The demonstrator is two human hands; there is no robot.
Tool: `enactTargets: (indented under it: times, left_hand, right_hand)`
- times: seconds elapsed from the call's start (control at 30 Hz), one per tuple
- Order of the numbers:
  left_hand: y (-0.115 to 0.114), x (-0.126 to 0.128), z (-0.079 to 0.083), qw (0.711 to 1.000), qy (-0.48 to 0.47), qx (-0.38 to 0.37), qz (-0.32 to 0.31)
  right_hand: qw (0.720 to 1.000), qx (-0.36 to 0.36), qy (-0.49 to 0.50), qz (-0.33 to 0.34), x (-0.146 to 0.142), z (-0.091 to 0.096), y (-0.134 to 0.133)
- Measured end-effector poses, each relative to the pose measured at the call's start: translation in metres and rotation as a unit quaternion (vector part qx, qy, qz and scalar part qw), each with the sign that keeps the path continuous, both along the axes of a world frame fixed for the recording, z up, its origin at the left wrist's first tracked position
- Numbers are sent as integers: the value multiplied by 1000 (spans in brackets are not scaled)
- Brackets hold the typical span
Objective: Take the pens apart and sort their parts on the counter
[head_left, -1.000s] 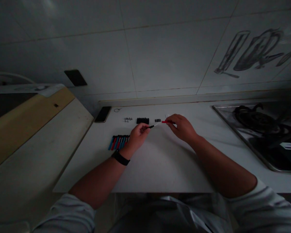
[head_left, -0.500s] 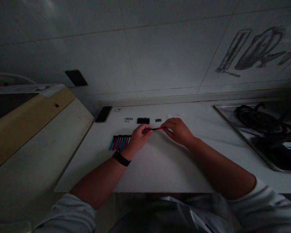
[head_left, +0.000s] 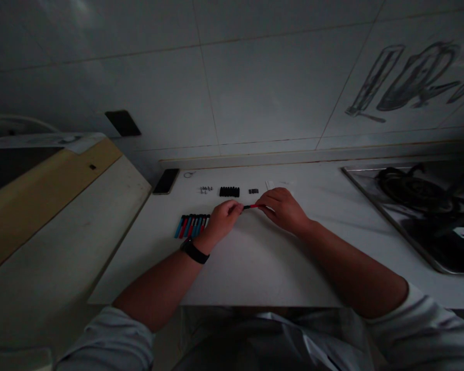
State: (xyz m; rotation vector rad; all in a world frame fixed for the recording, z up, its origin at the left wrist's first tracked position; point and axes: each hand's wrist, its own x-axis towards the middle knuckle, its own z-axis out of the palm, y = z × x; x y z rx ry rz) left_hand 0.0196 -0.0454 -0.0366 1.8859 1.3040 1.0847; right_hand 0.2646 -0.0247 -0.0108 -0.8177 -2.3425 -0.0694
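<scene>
The left hand (head_left: 224,215) pinches the black end of a pen (head_left: 252,206) between closed fingers. The right hand (head_left: 281,207) is closed on the red end, its fingertips partly hidden. The pen lies roughly level between the two hands, above the white counter (head_left: 263,273). Directly beyond the pen sit small dark pieces (head_left: 253,191); beyond and left of it, a row of black caps (head_left: 229,192). Farther left of the pen are small metal parts (head_left: 204,189) (too small to identify), then a phone (head_left: 166,181). White strips (head_left: 269,184) rest beyond it, to the right. Left of the pen and nearer the person, blue, red and white pens (head_left: 192,226) lie side by side. A stove (head_left: 413,232) stands well to the pen's right.
</scene>
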Motion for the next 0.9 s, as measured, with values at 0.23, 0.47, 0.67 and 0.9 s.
enactTargets:
  times: [0.23,0.47,0.67,0.9]
  left_hand:
    - [-2,2,-3,998,-57,35,1]
    - [1,1,-1,998,-33,47,-25]
    - [0,2,-2,998,-37,37,-32]
    - [2,0,-3,999,-34,18,-19]
  right_hand:
    - [1000,1,2,-4,2,2,1]
    - [1000,2,10,7,3,5,0]
    - [1000,2,8,12,4,5,1]
    - [1000,-8,8,15,4,6,0]
